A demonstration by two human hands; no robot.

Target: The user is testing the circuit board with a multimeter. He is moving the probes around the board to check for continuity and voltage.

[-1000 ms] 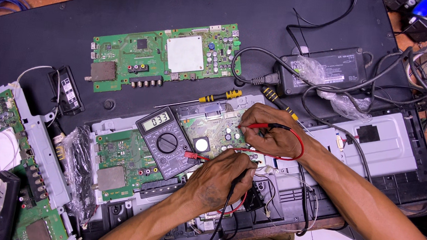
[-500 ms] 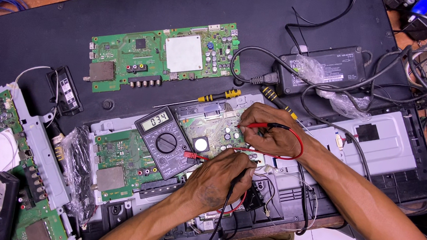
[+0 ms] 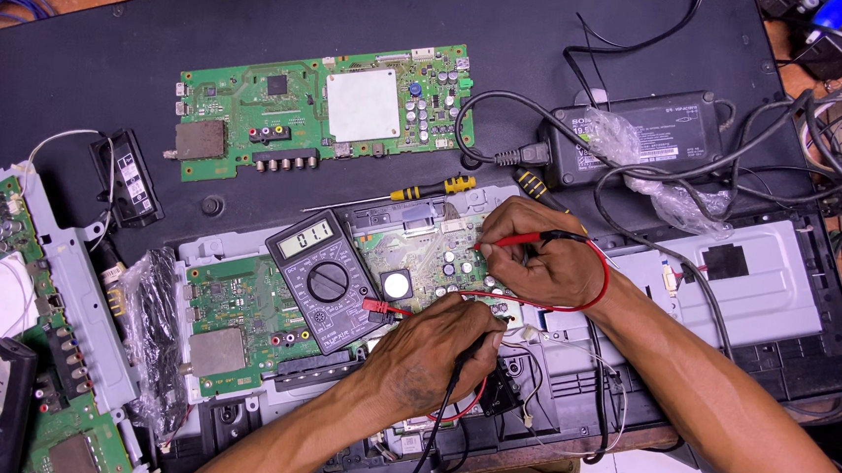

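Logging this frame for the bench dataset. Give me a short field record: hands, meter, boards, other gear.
left hand: holds the black probe, tip down on the green board under test
right hand: pinches the red probe on the same board
meter: digital multimeter lies tilted on the boards, display lit, red lead plugged in
spare board: green circuit board lies apart, farther up the black mat
tools: yellow-handled screwdriver lies above the meter
power: black power adapter at upper right, cables trailing
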